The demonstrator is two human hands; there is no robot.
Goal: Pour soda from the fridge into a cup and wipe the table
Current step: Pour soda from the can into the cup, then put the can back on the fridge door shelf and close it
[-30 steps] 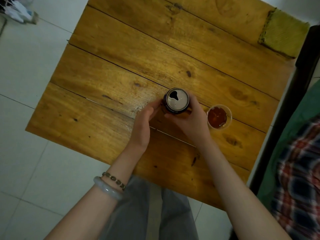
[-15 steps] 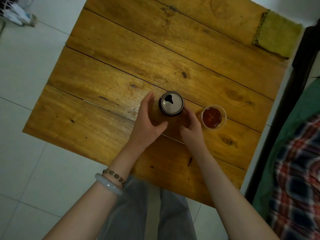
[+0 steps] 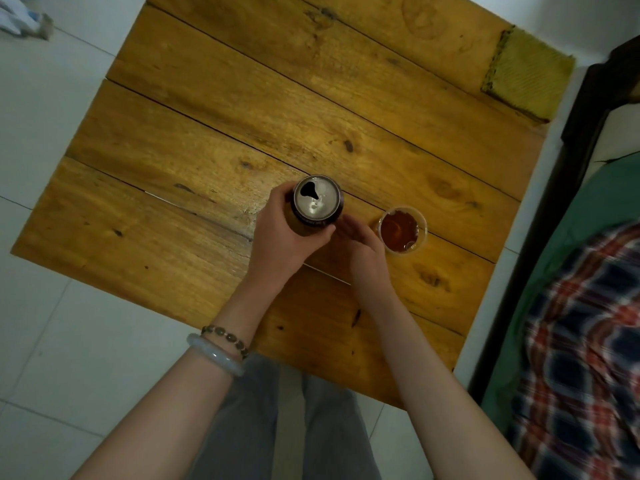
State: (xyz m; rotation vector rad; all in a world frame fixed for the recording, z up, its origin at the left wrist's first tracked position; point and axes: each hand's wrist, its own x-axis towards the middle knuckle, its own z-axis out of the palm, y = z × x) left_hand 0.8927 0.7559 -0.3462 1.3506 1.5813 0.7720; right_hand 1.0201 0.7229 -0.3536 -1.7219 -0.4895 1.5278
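Observation:
An opened soda can [image 3: 317,200] stands upright in the middle of the wooden table [image 3: 214,133], its silver top facing the camera. My left hand [image 3: 282,233] is wrapped around the can's left side. My right hand [image 3: 363,244] rests just right of the can with fingers loose, touching or nearly touching it. A small clear plastic cup [image 3: 402,229] holding brown soda stands right of that hand. A yellow-green cloth [image 3: 526,74] lies flat on the table's far right corner.
Plaid and green fabric [image 3: 581,327] lies on dark furniture along the table's right side. White tiled floor [image 3: 52,341] surrounds the table on the left and front. My grey trousers [image 3: 294,427] are below the near table edge.
My left hand closed around the can, taking it over. My right hand let go and slid to the can's right side. The cup has not moved.

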